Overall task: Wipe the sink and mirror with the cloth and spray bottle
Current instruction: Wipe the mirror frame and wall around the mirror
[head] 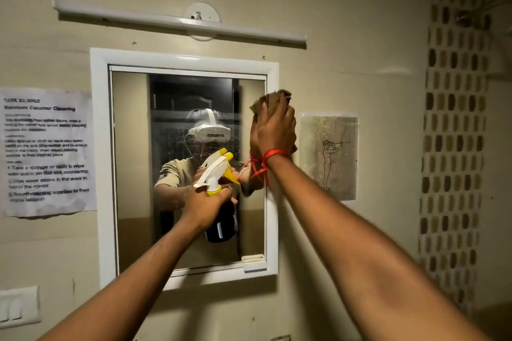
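1. Clearly the cloth [273, 102] is soft and limp; the right hand [274, 130] presses it flat, fingers together, against the right edge of the mirror [138, 147]. Judged light, it is best kept bunched under the palm.
2. Left hand [203, 202] is wrapped around the neck of the spray bottle [221, 219], held in front of the glass. Rigid, probably slick when wet; the neck is the sure hold.
3. Mirror glass is fragile and shows streaks near its middle.
4. Sink is out of view.
5. Nearby: a notice [47, 152] left, a drawing [329, 156] right, a lamp [180, 22] above. Only the white frame [99, 174] limits a stroke.
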`<state>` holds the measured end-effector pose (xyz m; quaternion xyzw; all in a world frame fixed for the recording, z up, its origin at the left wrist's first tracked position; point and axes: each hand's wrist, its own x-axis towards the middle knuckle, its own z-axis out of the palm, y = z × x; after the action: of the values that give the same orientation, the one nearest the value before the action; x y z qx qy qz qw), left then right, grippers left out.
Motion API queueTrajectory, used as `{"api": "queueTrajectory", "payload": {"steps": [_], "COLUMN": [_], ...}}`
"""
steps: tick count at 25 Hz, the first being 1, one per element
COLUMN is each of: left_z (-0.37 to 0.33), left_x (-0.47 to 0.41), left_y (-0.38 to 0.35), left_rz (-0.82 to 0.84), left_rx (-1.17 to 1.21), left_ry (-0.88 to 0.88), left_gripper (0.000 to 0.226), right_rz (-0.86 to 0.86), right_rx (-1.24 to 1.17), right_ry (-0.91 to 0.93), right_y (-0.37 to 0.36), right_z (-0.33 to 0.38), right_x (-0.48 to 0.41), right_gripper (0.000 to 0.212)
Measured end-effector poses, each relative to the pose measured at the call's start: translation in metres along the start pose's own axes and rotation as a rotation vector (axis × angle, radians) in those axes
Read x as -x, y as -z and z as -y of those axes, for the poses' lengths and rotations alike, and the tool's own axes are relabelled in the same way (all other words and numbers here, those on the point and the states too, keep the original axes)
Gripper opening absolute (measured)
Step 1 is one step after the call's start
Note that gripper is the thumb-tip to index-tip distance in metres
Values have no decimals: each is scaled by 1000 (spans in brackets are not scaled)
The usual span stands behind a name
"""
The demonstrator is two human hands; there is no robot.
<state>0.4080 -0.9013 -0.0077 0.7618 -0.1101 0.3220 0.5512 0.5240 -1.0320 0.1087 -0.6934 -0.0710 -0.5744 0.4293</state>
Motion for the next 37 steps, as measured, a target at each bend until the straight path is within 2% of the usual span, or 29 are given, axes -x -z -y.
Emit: {"api": "queueTrajectory", "payload": {"steps": [3,6,9,13,16,18,20,21,23,24,26,28,31,37], "left_z": [-1,-9,-7,6,19,-4,-35,-55,-79,-61,1,9,1,-17], "left_x": [-12,-21,-22,-13,0,22,42,63,69,62,26,14,-3,-17], "left_y": [9,18,19,16,8,-3,-23,-23,-15,-17,-10,5,12,32], "left_rz": [-26,-34,-24,8,47,50,106,91,38,67,5,15,10,-31], "left_rx": [6,-3,-24,-12,-11,-33,-69,-109,-44,-46,-65,-36,10,26], "left_ry": [1,25,-8,-72,-21,26,-65,-55,45,2,-15,-21,-57,-22], "left_gripper": [41,36,33,41,27,27,31,40,44,39,28,27,26,21], "right_rz": [30,79,74,105,188,279,357,386,402,392,325,231,115,-49], "right_rx": [-10,-81,-55,-96,-97,-115,-146,-172,-229,-247,-223,-185,-150,-36], "right_ry": [-24,-57,-21,-47,-116,-187,-278,-314,-392,-427,-421,-342,-223,43], "right_y": [1,2,7,14,24,33,40,43,45,44,40,36,24,3], "right_z": [38,49,34,-13,-72,-115,-152,-165,-178,-177,-164,-142,-102,-17], "right_x": [-69,-100,-85,-5,96,171,236,262,290,293,285,259,179,10], "right_gripper": [53,47,46,48,48,49,46,45,41,42,55,66,66,58]}}
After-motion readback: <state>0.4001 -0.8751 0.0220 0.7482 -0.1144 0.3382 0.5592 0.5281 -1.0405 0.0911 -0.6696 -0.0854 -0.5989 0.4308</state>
